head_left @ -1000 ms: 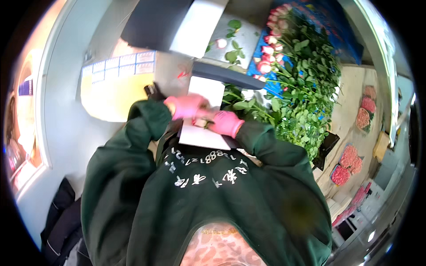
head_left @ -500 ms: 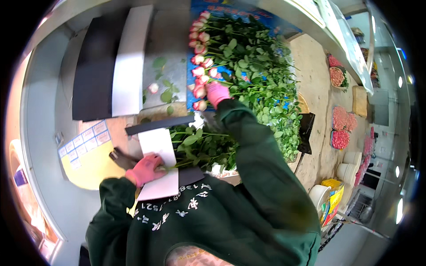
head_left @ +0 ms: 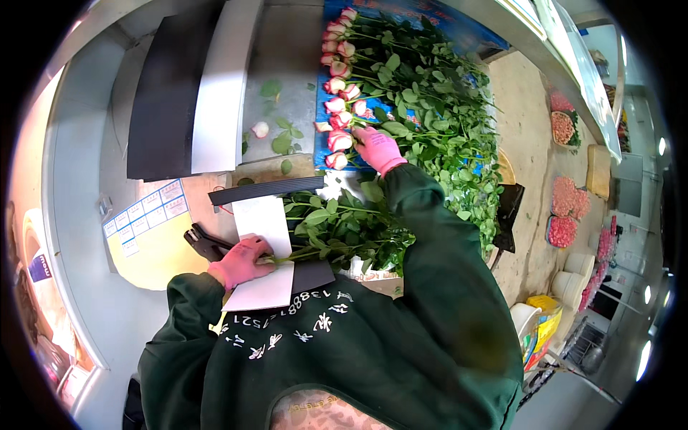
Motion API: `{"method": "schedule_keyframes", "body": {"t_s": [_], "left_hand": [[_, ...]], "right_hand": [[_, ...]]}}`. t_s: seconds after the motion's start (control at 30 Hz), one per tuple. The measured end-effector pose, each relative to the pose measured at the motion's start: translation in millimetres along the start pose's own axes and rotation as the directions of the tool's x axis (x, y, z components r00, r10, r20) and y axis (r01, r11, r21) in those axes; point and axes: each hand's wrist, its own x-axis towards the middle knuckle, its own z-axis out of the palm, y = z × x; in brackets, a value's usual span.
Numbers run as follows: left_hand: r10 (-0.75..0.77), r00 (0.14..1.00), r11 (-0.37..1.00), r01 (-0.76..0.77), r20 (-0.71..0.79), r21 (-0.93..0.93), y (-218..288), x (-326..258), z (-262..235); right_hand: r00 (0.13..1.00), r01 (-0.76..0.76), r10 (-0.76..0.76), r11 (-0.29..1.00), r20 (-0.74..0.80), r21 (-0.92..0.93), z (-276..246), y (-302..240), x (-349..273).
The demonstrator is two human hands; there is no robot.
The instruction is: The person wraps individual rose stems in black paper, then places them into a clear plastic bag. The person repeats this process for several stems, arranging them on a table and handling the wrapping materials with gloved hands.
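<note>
My left hand, in a pink glove, is closed round leafy rose stems over a white card sheet. The stems run out to its right; whatever lies under the palm is hidden. Farther off, my right hand, also gloved in pink, reaches to a row of white-and-pink roses. Its fingertips are pinched at a rose stem just behind the heads. Those roses lie with heads to the left and leafy stems to the right, on a blue printed sheet.
A black strip crosses behind the card. Black and white panels stand at the far left. A black tool lies by a yellow board with labels. A loose petal rests on the grey surface. Buckets stand at right.
The whole view has shifted slightly to the right. My right hand has drawn back a little from the rose heads, its fingers at the stems. My left hand keeps its grip on the card.
</note>
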Motion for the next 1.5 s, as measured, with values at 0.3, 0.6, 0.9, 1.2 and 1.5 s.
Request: {"method": "schedule_keyframes", "body": {"t_s": [0.3,0.6,0.9,1.2,1.5], "left_hand": [[-0.086,0.996,0.995,0.086,0.01,-0.04,3,-6,2],[-0.041,0.999,0.999,0.041,0.006,0.008,-2,-10,5],[-0.008,0.998,0.999,0.011,0.061,-0.04,-27,-17,10],[-0.497,0.82,0.845,0.381,-0.285,-0.377,4,-39,15],[-0.23,0.916,0.965,0.17,-0.329,-0.202,7,-18,-14]], "right_hand": [[0.967,0.08,-0.093,0.995,0.236,0.064,43,8,16],[0.972,0.234,-0.234,0.972,0.0,-0.01,-66,-21,-42],[0.919,0.335,-0.368,0.919,0.144,0.207,-135,-193,-168],[0.842,0.29,-0.352,0.934,0.408,0.207,86,-191,-120],[0.854,0.282,-0.313,0.95,0.415,0.138,70,-202,-125]]}}
